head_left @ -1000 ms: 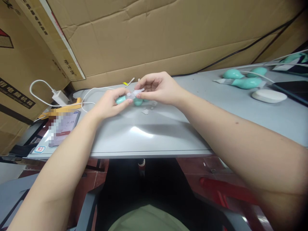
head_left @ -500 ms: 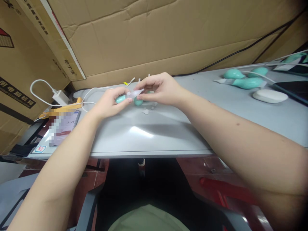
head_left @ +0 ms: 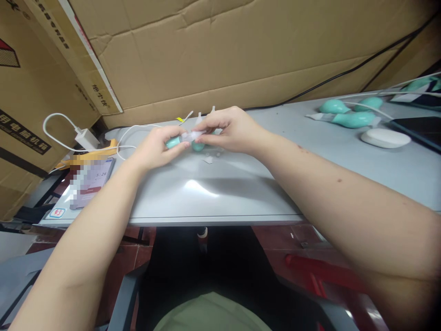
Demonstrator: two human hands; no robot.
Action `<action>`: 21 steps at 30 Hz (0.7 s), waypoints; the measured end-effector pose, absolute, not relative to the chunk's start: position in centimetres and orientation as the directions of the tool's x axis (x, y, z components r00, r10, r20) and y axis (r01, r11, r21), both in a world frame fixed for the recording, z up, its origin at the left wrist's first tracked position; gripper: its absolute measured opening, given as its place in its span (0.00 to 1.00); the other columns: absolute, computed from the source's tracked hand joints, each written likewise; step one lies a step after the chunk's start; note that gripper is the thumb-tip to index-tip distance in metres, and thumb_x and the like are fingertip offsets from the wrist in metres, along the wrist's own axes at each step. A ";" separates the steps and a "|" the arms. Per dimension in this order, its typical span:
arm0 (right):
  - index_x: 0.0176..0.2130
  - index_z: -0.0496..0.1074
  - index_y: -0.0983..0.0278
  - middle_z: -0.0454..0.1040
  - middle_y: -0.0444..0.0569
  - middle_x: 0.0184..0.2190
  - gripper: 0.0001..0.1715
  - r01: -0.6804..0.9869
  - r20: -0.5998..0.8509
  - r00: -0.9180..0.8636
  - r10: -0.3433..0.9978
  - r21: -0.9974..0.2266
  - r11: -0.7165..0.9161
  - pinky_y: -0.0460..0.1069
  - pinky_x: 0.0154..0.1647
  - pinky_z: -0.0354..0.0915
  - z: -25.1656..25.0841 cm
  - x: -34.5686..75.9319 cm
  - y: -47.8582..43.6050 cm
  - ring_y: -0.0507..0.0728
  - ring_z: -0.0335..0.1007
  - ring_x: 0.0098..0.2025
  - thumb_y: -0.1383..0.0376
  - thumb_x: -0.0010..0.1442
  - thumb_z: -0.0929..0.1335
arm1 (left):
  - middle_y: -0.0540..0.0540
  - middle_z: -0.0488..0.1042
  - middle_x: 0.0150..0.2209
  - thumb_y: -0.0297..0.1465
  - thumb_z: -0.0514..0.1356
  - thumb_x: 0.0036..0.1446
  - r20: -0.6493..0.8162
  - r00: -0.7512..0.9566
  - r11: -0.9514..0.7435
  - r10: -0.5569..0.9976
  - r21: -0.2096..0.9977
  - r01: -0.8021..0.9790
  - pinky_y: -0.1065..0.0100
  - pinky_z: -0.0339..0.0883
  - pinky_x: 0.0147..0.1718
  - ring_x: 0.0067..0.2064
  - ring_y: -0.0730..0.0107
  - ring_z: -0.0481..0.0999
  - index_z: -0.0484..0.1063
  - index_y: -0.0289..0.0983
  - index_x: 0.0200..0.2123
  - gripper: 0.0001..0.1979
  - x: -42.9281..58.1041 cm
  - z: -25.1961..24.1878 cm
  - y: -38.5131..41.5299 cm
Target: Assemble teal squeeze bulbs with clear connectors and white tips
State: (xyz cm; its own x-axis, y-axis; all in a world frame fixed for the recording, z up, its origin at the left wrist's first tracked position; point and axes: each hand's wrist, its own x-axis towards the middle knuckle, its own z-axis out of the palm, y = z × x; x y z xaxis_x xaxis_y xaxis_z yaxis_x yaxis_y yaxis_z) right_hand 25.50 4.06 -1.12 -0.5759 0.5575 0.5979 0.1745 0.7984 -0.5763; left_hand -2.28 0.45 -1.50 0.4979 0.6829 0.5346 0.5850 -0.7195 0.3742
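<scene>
My left hand [head_left: 156, 147] is closed round a small teal bulb [head_left: 172, 142], holding it above the grey table [head_left: 220, 184]. My right hand [head_left: 230, 131] pinches a clear plastic tip [head_left: 193, 135] that meets the bulb's end. Another teal bulb [head_left: 198, 146] lies on the table just under the two hands. Small clear tips [head_left: 199, 117] stand behind the fingers, and a flat clear piece [head_left: 208, 160] lies in front of them.
A phone [head_left: 90, 181] lies at the table's left edge, with a white charger and cable [head_left: 84, 137] behind it. Several teal bulbs [head_left: 351, 118] and a white oval pad [head_left: 386, 137] sit at the far right. Cardboard sheets [head_left: 206, 55] wall the back.
My right hand has dropped slightly and pushed the clear tip closer onto the teal bulb. My left hand has stayed in place.
</scene>
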 end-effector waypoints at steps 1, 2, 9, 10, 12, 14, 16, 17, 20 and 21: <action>0.45 0.95 0.59 0.95 0.52 0.44 0.16 0.185 0.596 -0.573 0.562 -0.574 0.797 0.56 0.55 0.84 -1.1 25.5 4.0 0.64 0.90 0.48 0.50 0.68 0.85 | 0.41 0.91 0.45 0.52 0.64 0.72 0.542 0.497 -0.722 0.678 0.361 0.590 0.58 0.76 0.47 0.44 0.55 0.85 0.87 0.39 0.47 0.23 -2.3 -1.6 0.5; 0.44 0.95 0.59 0.95 0.52 0.44 0.16 0.193 0.595 -0.571 0.566 -0.572 0.797 0.56 0.54 0.84 -1.1 25.5 4.0 0.64 0.90 0.48 0.50 0.68 0.85 | 0.40 0.92 0.46 0.52 0.64 0.72 0.549 0.497 -0.725 0.672 0.350 0.593 0.57 0.76 0.48 0.45 0.55 0.86 0.87 0.39 0.47 0.23 -2.3 -1.6 0.5; 0.45 0.95 0.59 0.94 0.51 0.43 0.12 0.202 0.578 -0.578 0.576 -0.582 0.787 0.55 0.48 0.79 -1.3 25.5 4.1 0.62 0.87 0.46 0.55 0.67 0.83 | 0.38 0.92 0.46 0.50 0.63 0.73 0.581 0.508 -0.739 0.636 0.269 0.618 0.56 0.75 0.47 0.45 0.52 0.88 0.87 0.39 0.46 0.22 -2.3 -1.8 0.5; 0.46 0.95 0.59 0.94 0.51 0.43 0.12 0.200 0.573 -0.581 0.578 -0.588 0.784 0.55 0.47 0.78 -1.3 25.5 4.1 0.62 0.86 0.45 0.55 0.67 0.83 | 0.38 0.92 0.46 0.50 0.63 0.73 0.580 0.509 -0.736 0.636 0.260 0.625 0.56 0.75 0.47 0.44 0.52 0.87 0.87 0.39 0.46 0.22 -2.3 -1.8 0.5; 0.46 0.95 0.59 0.93 0.50 0.42 0.12 0.208 0.553 -0.586 0.592 -0.604 0.769 0.56 0.47 0.76 -1.3 25.6 4.1 0.61 0.84 0.43 0.55 0.67 0.84 | 0.38 0.92 0.45 0.50 0.62 0.73 0.580 0.512 -0.733 0.633 0.239 0.636 0.56 0.74 0.46 0.44 0.52 0.87 0.87 0.39 0.47 0.22 -2.3 -1.9 0.4; 0.46 0.95 0.59 0.92 0.49 0.40 0.12 0.226 0.531 -0.586 0.612 -0.619 0.753 0.56 0.45 0.73 -1.3 25.6 4.0 0.60 0.81 0.41 0.54 0.68 0.84 | 0.38 0.91 0.45 0.50 0.62 0.74 0.579 0.516 -0.730 0.631 0.218 0.648 0.56 0.74 0.46 0.44 0.52 0.86 0.87 0.39 0.48 0.22 -2.3 -1.9 0.3; 0.45 0.94 0.59 0.90 0.47 0.38 0.13 0.240 0.514 -0.587 0.626 -0.628 0.741 0.55 0.44 0.71 -1.2 25.6 3.9 0.58 0.77 0.38 0.54 0.68 0.84 | 0.38 0.92 0.46 0.51 0.61 0.74 0.571 0.518 -0.720 0.637 0.200 0.665 0.55 0.75 0.47 0.45 0.51 0.87 0.87 0.40 0.49 0.23 -2.3 -1.9 0.3; 0.45 0.94 0.59 0.89 0.46 0.36 0.13 0.242 0.508 -0.588 0.629 -0.631 0.737 0.55 0.43 0.70 -1.1 25.6 3.9 0.58 0.76 0.37 0.53 0.69 0.84 | 0.38 0.92 0.47 0.51 0.61 0.75 0.564 0.520 -0.713 0.641 0.189 0.675 0.55 0.75 0.47 0.46 0.51 0.87 0.86 0.40 0.49 0.23 -2.4 -1.9 0.3; 0.42 0.93 0.59 0.88 0.45 0.35 0.13 0.238 0.491 -0.600 0.631 -0.644 0.727 0.54 0.42 0.68 -1.0 25.6 3.7 0.56 0.75 0.37 0.52 0.70 0.83 | 0.38 0.92 0.49 0.52 0.60 0.76 0.541 0.528 -0.697 0.655 0.160 0.699 0.54 0.76 0.50 0.48 0.48 0.88 0.85 0.41 0.49 0.23 -2.5 -1.9 0.3; 0.42 0.92 0.59 0.88 0.45 0.35 0.14 0.238 0.486 -0.605 0.632 -0.647 0.725 0.54 0.42 0.68 -1.0 25.6 3.6 0.56 0.75 0.36 0.52 0.70 0.83 | 0.37 0.92 0.50 0.52 0.60 0.76 0.537 0.532 -0.694 0.655 0.150 0.704 0.52 0.77 0.51 0.49 0.47 0.89 0.85 0.41 0.49 0.23 -2.6 -1.9 0.3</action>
State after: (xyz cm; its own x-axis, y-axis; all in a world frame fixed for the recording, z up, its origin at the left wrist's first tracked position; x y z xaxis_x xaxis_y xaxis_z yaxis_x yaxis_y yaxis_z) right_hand 25.58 3.64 -0.98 -0.6045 0.6315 0.4855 0.2378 0.7248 -0.6467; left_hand -2.58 0.35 -1.85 0.5317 0.6552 0.5366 0.7040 -0.6942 0.1500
